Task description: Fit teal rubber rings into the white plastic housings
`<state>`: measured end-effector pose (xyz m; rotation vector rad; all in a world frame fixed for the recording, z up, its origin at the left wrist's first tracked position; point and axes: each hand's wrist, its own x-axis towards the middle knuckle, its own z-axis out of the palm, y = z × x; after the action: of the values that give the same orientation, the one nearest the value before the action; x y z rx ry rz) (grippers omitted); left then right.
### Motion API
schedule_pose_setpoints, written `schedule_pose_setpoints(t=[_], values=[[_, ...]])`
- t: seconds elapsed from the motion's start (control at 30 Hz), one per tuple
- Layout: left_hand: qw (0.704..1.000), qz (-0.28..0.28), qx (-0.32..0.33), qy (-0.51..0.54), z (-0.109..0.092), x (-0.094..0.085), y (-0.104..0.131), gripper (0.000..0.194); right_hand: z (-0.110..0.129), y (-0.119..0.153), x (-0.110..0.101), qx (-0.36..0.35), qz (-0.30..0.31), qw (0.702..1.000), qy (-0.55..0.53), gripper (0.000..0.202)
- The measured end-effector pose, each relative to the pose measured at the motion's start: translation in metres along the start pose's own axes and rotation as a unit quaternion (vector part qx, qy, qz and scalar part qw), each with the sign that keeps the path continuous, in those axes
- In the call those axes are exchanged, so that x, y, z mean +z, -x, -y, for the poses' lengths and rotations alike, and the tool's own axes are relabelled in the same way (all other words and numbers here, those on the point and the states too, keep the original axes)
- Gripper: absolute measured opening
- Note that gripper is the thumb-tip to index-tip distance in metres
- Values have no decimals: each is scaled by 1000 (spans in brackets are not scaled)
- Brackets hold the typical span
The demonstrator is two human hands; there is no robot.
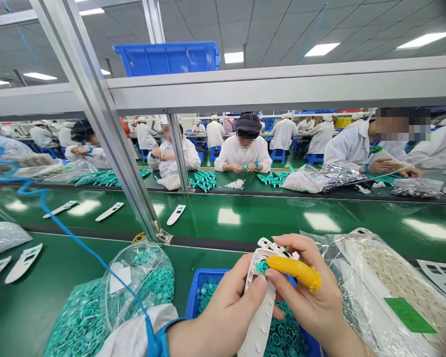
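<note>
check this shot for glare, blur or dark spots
Head view: white ceiling lights reflect as glare patches on the green conveyor belt; head view: highlights streak the crinkled clear plastic bag; head view: pixelation masks some white-coated workers, the top right corner is dark, left hand and right hand look sharp.

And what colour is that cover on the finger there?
The finger cover on the right hand is plain yellow, seen best in the head view.
</note>
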<state>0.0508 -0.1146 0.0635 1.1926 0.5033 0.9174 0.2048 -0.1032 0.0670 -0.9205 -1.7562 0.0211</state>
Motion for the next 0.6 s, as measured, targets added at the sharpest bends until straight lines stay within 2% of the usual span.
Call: schedule_pose_setpoints(t=[0.13, 0.27, 0.5, 0.6], values=[[997, -36, 54, -50, 3, -6, 0, 32, 5, 0, 1, -58, 4, 998, 28, 34], [986, -48, 99, -123, 0, -8, 1, 31, 10, 1, 1, -108, 7, 992, 63, 33], [946, -93, 111, -289, -1, -12, -1, 36, 4, 11, 5, -117, 39, 987, 103, 32], [943, -105, 101, -300, 3, -13, -3, 35, 0, 11, 9, -129, 33, 987, 93, 31]])
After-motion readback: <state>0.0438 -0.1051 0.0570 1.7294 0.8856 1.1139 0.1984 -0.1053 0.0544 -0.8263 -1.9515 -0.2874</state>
